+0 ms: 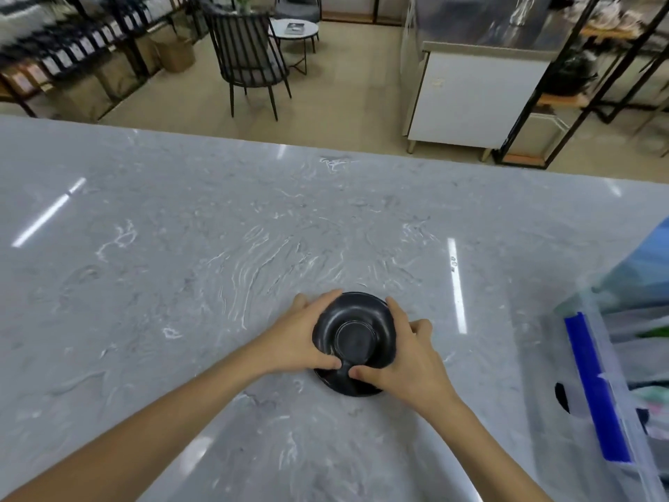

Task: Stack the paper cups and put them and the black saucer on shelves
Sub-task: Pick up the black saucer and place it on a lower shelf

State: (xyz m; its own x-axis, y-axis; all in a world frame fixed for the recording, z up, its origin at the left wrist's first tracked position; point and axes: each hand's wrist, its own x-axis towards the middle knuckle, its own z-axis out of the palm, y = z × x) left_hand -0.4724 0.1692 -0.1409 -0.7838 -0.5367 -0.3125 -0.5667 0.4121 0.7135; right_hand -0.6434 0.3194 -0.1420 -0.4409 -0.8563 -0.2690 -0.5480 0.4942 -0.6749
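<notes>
A black saucer point(356, 333) sits low in the middle of the grey marble counter point(217, 248), tilted up toward me with its underside ring showing. A second black rim point(344, 387) shows beneath it on the counter. My left hand point(304, 335) grips the saucer's left edge, thumb at the near rim. My right hand point(405, 353) grips its right edge, thumb close to the left thumb. No paper cups are in view.
A clear plastic bin point(615, 375) with a blue latch stands at the counter's right end. Beyond the far counter edge are a dark chair point(249, 56), a small round table point(295, 29), black shelf racks point(579, 85) at right and left, and a white cabinet point(474, 99).
</notes>
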